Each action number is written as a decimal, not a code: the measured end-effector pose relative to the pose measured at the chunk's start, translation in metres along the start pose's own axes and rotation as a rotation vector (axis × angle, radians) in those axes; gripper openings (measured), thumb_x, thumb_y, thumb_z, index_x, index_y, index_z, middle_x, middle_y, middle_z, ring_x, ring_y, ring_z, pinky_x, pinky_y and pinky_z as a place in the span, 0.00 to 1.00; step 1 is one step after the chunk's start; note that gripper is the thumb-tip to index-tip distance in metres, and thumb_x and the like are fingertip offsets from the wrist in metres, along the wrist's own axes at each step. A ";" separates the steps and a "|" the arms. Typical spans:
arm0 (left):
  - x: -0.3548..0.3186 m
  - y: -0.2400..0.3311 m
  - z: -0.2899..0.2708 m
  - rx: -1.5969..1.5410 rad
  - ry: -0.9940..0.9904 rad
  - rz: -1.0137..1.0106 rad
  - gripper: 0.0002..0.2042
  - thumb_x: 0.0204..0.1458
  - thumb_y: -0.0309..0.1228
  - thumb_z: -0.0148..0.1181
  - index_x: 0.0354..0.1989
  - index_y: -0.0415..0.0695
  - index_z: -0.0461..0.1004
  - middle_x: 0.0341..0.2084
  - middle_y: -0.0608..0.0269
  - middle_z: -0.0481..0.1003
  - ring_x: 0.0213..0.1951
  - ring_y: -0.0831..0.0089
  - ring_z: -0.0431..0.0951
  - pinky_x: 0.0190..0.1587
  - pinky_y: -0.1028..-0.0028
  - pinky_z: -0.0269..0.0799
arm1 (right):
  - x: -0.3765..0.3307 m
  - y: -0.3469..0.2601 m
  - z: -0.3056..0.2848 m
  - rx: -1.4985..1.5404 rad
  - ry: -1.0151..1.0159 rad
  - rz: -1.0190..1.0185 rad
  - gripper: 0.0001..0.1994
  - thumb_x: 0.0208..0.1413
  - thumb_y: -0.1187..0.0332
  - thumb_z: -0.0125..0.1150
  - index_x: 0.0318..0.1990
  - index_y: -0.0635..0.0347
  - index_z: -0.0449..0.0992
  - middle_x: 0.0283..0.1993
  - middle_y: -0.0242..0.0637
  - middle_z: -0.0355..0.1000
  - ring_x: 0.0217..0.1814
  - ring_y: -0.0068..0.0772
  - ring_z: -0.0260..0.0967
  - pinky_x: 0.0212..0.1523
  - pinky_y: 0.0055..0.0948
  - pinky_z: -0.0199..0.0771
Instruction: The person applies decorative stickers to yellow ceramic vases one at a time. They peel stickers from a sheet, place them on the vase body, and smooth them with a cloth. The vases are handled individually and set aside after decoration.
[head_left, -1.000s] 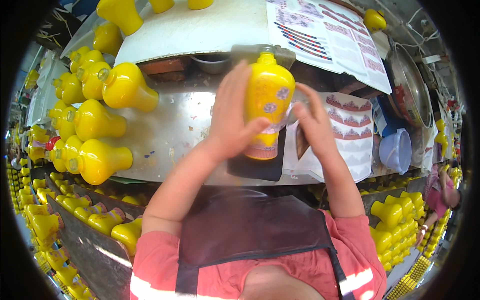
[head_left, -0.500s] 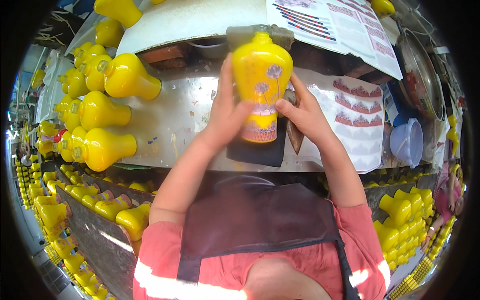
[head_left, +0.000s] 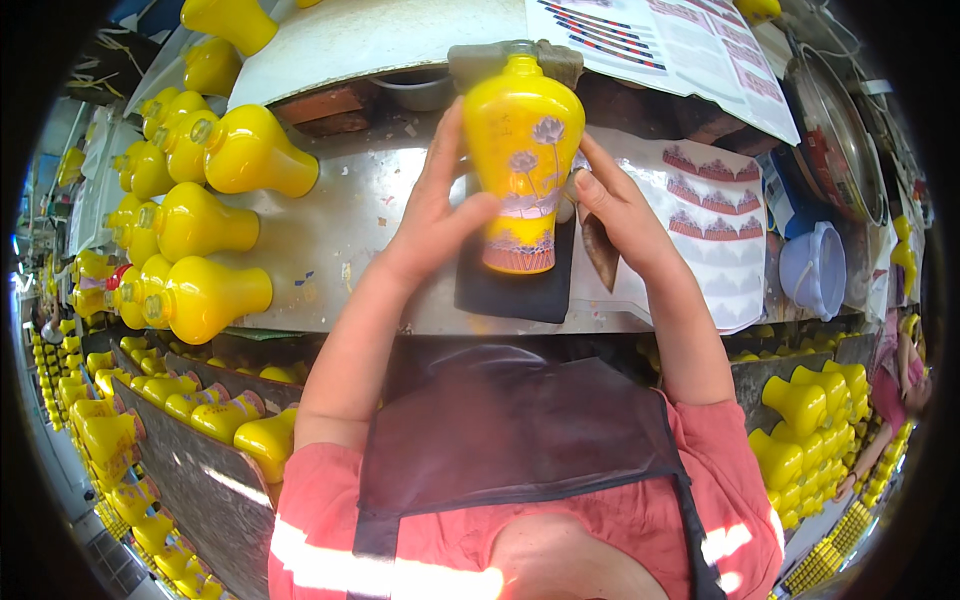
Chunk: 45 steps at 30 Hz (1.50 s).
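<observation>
A glossy yellow vase (head_left: 524, 110) lies with its clear-tipped neck on a cloth-wrapped rest (head_left: 480, 65) and its base toward me. Purple lotus flowers and a pink patterned border decorate its front. My left hand (head_left: 432, 225) cups the vase's left side, fingers along the body and thumb near the narrow waist. On the other side, my right hand (head_left: 625, 210) is curled beside the vase, fingers by its shoulder. A brown, pointed, blade-like tool (head_left: 599, 252) sticks out beneath that hand; its grip is partly hidden. Below the vase lies a dark cloth pad (head_left: 500, 298).
Several plain yellow vases (head_left: 205, 215) lie at the table's left. A sheet of pink border decals (head_left: 715, 240) lies to the right, beside a lavender bucket (head_left: 813, 278). Vase-filled racks (head_left: 190, 480) flank me. Another person's arm (head_left: 878, 445) shows far right.
The vase has turned slightly, showing small dark marks on its upper left. My right hand and the pointed tool have shifted a little right, and my left thumb has moved slightly left.
</observation>
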<state>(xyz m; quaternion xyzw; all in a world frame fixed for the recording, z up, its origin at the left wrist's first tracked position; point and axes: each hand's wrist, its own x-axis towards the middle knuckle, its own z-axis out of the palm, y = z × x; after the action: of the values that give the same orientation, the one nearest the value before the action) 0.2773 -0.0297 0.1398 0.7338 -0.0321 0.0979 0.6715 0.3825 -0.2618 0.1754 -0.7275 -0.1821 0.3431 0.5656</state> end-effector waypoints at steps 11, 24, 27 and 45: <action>0.005 0.001 0.019 0.026 0.089 0.048 0.54 0.49 0.35 0.68 0.80 0.49 0.35 0.74 0.45 0.53 0.74 0.52 0.57 0.75 0.56 0.53 | 0.002 -0.002 0.019 -0.162 0.103 -0.220 0.50 0.51 0.53 0.72 0.77 0.62 0.52 0.68 0.58 0.68 0.71 0.51 0.68 0.69 0.40 0.67; 0.001 -0.016 0.003 -0.085 0.054 -0.026 0.45 0.59 0.36 0.62 0.81 0.51 0.40 0.76 0.51 0.52 0.75 0.56 0.56 0.74 0.57 0.54 | 0.004 0.006 -0.011 0.057 0.179 -0.021 0.31 0.65 0.59 0.61 0.73 0.60 0.66 0.39 0.31 0.76 0.35 0.15 0.67 0.38 0.19 0.69; 0.001 -0.021 0.002 -0.103 0.026 0.052 0.46 0.64 0.47 0.61 0.82 0.53 0.34 0.74 0.53 0.56 0.71 0.60 0.62 0.73 0.60 0.53 | -0.009 -0.017 -0.010 0.314 0.306 -0.134 0.17 0.66 0.63 0.63 0.57 0.60 0.78 0.43 0.30 0.79 0.37 0.18 0.73 0.39 0.19 0.73; 0.041 0.012 0.027 0.083 0.319 0.105 0.38 0.49 0.36 0.73 0.67 0.41 0.61 0.58 0.47 0.68 0.60 0.54 0.72 0.64 0.60 0.68 | 0.016 -0.100 0.011 -0.893 0.560 -0.847 0.16 0.54 0.75 0.72 0.51 0.60 0.80 0.43 0.44 0.81 0.42 0.41 0.83 0.44 0.31 0.82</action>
<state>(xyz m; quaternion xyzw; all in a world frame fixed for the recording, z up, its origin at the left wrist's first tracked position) 0.3179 -0.0540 0.1570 0.7333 0.0409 0.2494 0.6312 0.3982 -0.2139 0.2644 -0.8186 -0.4225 -0.2179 0.3223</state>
